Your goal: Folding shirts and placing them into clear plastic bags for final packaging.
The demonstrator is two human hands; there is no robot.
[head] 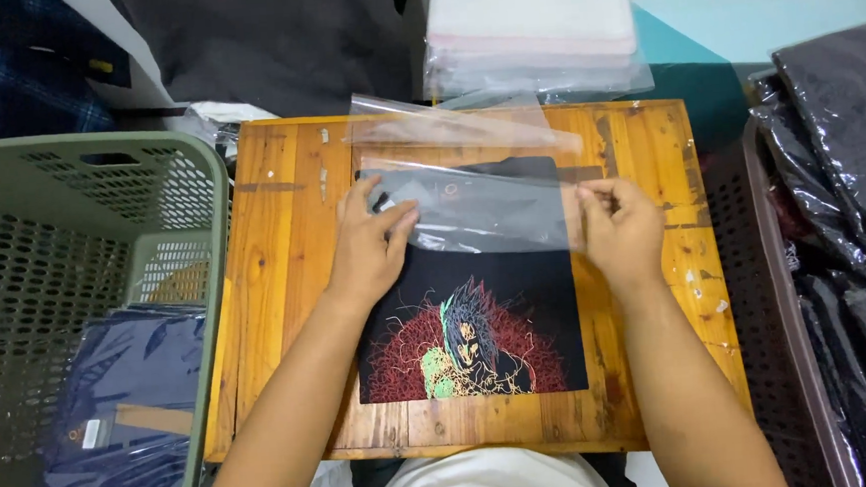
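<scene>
Folded black t-shirt (473, 321) w/ a red-and-green printed figure lies flat in the middle of the wooden table (285, 283), its near edge close to the table's near edge. A clear plastic bag (481, 205) covers the shirt's far end, open mouth toward the person, flap reaching the table's far edge.

Left hand (371, 245) rests on the bag's left mouth corner, fingers spread a bit, thumb seemingly tucked at the film edge; can't tell if it's truly pinching. Right hand (620, 224) is curled, fingertips pinching the bag's right mouth corner.

To do this bit well, imo: keep both mouth corners level and pull evenly so the film doesn't skew, hold the shirt flat so the fold doesn't bunch at the far end, and keep the print side up and centred inside.

Green plastic basket (76, 295) sits off the table's left edge w/ a bagged dark garment (127, 403) inside. Stack of spare clear bags (530, 27) lies beyond the far edge. Bagged black shirts (846, 198) are piled off the right edge.
</scene>
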